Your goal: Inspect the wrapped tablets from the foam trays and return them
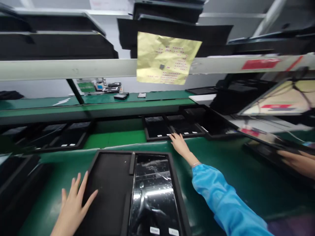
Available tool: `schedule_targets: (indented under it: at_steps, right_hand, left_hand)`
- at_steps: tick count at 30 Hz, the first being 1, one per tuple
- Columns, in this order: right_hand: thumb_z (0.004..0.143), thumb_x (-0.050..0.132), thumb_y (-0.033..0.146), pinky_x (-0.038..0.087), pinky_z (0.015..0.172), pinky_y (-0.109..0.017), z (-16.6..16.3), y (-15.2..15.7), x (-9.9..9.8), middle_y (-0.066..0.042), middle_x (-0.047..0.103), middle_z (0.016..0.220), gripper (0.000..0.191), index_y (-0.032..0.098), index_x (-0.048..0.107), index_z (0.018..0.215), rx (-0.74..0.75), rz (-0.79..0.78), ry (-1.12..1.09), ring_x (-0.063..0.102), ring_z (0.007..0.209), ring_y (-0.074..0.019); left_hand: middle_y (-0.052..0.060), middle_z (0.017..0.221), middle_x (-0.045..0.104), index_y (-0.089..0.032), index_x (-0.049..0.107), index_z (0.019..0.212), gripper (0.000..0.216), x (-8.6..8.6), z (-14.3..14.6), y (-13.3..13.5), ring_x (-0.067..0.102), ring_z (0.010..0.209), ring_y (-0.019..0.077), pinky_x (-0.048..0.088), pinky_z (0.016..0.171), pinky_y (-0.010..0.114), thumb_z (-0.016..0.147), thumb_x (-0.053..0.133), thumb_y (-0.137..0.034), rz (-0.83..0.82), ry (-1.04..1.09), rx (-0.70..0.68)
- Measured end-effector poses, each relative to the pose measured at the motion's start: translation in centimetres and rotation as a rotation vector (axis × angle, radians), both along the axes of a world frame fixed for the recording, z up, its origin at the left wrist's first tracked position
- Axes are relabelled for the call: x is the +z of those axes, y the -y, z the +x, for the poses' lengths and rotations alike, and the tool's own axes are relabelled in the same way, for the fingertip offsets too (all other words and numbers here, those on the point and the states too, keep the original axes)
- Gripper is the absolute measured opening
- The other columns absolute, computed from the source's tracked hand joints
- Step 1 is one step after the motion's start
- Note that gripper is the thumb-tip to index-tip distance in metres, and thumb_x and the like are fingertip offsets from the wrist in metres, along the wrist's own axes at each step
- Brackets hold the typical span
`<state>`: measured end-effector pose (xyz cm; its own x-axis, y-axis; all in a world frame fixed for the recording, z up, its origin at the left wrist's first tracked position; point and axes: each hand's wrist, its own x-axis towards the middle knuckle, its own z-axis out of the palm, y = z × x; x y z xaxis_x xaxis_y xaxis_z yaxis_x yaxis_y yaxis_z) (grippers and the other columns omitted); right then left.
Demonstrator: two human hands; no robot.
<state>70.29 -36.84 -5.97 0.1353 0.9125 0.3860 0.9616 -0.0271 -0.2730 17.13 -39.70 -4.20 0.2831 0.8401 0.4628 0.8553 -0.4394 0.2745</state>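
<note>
My left hand (73,206), fingers spread, is over the left edge of a black foam tray (98,157). That tray's left compartment is bare black; its right one holds a glossy black screen panel (155,193) with two white labels near the bottom. My right hand (179,144), in a blue sleeve (219,193), reaches forward to the near edge of another black tray (147,132). Its fingers are stretched out and holding nothing, with the tips beside small white labels. Two dark panels (155,126) lie in that far tray.
More trays with dark panels (71,134) line the back left, beside a green surface (118,139). A white shelf rail (86,69) crosses above, with a yellow paper (167,59) hanging from it. Another person's hand (299,162) grips a dark object at right.
</note>
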Motion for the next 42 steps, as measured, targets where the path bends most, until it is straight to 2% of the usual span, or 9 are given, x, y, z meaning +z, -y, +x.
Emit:
schedule_targets:
  at_steps: [4,7,12,19,26,29,33,37,42]
  right_hand:
    - [0.103,0.070,0.032,0.051,0.105,-0.053,2.6,-3.9,-1.1,-0.009,0.067,0.121,0.022,0.015,0.068,0.117,0.056,-0.054,0.107,0.065,0.114,-0.0279]
    - [0.103,0.069,0.032,0.055,0.096,-0.047,4.1,-5.4,-1.6,-0.006,0.068,0.108,0.018,0.015,0.068,0.107,0.147,-0.063,0.147,0.067,0.104,-0.0246]
    - [0.103,0.069,0.032,0.057,0.087,-0.041,5.5,-6.4,-2.5,-0.004,0.066,0.097,0.018,0.015,0.067,0.098,0.221,-0.031,0.125,0.066,0.096,-0.0226]
    - [0.105,0.064,0.043,0.056,0.083,-0.039,5.7,-7.1,-0.3,-0.003,0.063,0.089,0.029,0.017,0.065,0.094,0.280,0.097,0.008,0.064,0.087,-0.0213]
    - [0.107,0.058,0.034,0.054,0.089,-0.041,-4.9,-9.4,5.7,-0.006,0.063,0.100,0.019,0.017,0.064,0.102,0.456,0.183,-0.044,0.062,0.099,-0.0237]
    - [0.106,0.060,0.024,0.054,0.090,-0.041,-11.9,-9.2,7.5,-0.007,0.062,0.107,0.008,0.017,0.063,0.107,0.553,0.162,-0.031,0.061,0.106,-0.0252]
    - [0.102,0.064,0.016,0.055,0.088,-0.039,-20.6,-6.3,9.4,-0.007,0.061,0.107,0.006,0.015,0.062,0.108,0.693,0.110,-0.004,0.060,0.108,-0.0256]
    - [0.101,0.069,0.015,0.056,0.086,-0.035,-27.6,-1.9,11.0,-0.008,0.061,0.105,0.007,0.013,0.062,0.104,0.873,0.050,0.062,0.059,0.104,-0.0247]
    - [0.102,0.066,0.015,0.054,0.079,-0.036,-32.9,2.8,11.5,-0.013,0.060,0.100,0.009,0.010,0.063,0.096,0.970,0.008,0.163,0.056,0.097,-0.0271]
  left_hand:
    - [0.013,0.162,0.046,-0.033,0.038,0.163,0.066,-5.0,-9.5,1.9,0.038,0.151,0.0419,0.030,0.119,0.070,0.102,0.047,-0.057,-0.354,0.198,-0.005]
    - [0.001,0.167,0.039,-0.045,0.043,0.158,0.053,-5.4,-9.4,4.2,0.036,0.154,0.0310,0.026,0.124,0.057,0.106,0.045,-0.049,-0.459,0.354,-0.082]
    - [-0.002,0.176,0.016,-0.043,0.042,0.159,0.051,-4.2,-0.9,7.8,0.020,0.160,0.0292,0.018,0.127,0.051,0.109,0.035,-0.043,-0.640,0.464,-0.239]
    - [0.008,0.177,-0.002,-0.028,0.050,0.155,0.055,-6.6,13.2,11.3,0.008,0.162,0.0334,0.016,0.130,0.049,0.107,0.039,-0.051,-0.691,0.675,-0.511]
    - [0.012,0.175,-0.019,-0.021,0.054,0.152,0.089,-6.2,22.4,10.9,-0.004,0.161,0.0379,0.011,0.129,0.049,0.087,0.058,-0.082,-1.025,0.900,-0.768]
    - [0.019,0.174,0.018,-0.027,0.050,0.153,0.092,-3.0,21.3,7.9,0.012,0.161,0.0366,0.008,0.130,0.053,0.078,0.078,-0.073,-1.279,1.258,-0.631]
    - [0.025,0.154,0.049,-0.023,0.051,0.142,0.091,2.4,14.9,1.5,0.056,0.136,0.0449,0.045,0.108,0.072,0.073,0.082,-0.073,-1.190,1.871,-0.112]
    - [0.019,0.125,0.069,-0.014,0.060,0.127,0.047,5.9,7.8,-1.7,0.073,0.107,0.0307,0.064,0.087,0.052,0.103,0.052,-0.054,-0.949,1.983,0.002]
    - [0.005,0.085,0.073,-0.013,0.065,0.093,0.006,6.0,4.2,1.1,0.070,0.070,0.0165,0.060,0.058,0.025,0.093,0.061,-0.016,-0.721,2.025,0.213]
